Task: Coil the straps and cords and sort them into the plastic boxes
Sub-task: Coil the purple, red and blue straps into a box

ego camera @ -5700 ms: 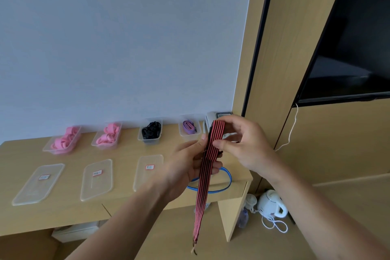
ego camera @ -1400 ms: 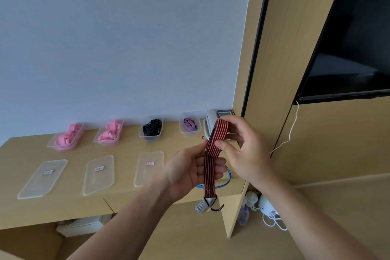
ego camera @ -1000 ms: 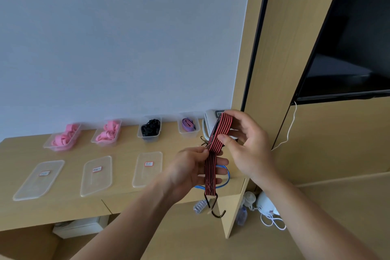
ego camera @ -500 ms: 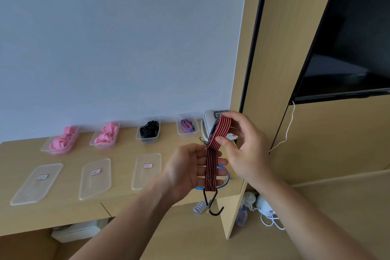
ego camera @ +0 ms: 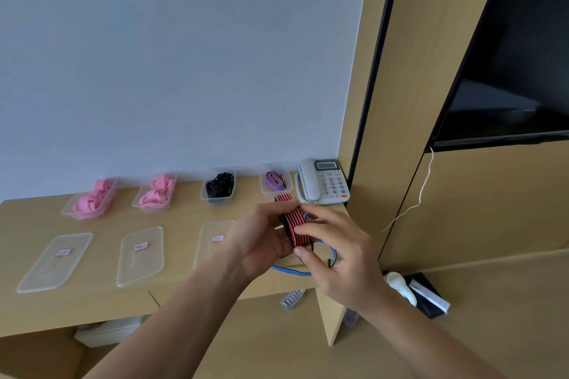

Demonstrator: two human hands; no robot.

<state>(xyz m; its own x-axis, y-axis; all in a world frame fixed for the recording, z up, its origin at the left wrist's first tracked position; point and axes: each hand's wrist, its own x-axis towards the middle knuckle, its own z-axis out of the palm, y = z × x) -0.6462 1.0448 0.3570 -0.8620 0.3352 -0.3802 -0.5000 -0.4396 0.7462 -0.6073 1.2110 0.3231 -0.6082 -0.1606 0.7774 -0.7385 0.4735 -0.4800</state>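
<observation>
Just right of the frame's centre, the left hand (ego camera: pixel 261 240) and the right hand (ego camera: pixel 335 252) meet over a red-and-black striped bungee strap (ego camera: pixel 292 221), folded into a compact bundle. The left hand's fingers curl around the bundle from the left, clamped on it; the right hand pinches it from the right, thumb low near the bundle's lower end and forefinger across its upper part. A dark metal hook (ego camera: pixel 330 262) shows just below the right palm, near the strap's end.

Directly under the hands, a blue cord (ego camera: pixel 291 271) lies looped on the wooden desk (ego camera: pixel 101 301), partly hidden by them. Left of the hands, three clear plastic lids (ego camera: pixel 55 261) with small red-edged labels lie flat in a row along the desk's near part.

Farther up the frame, along the wall, stand four clear plastic boxes: two at the left with pink straps (ego camera: pixel 92 198), one in the middle with a black cord (ego camera: pixel 219 184), and one at the right with a purple strap (ego camera: pixel 274 180). A white desk telephone (ego camera: pixel 323 181) sits just right of that last box, at the desk's far right corner.

At lower right, on the floor beside the desk, lies a white appliance (ego camera: pixel 400 286), only partly visible. A dark television screen (ego camera: pixel 517 71) fills the upper right.
</observation>
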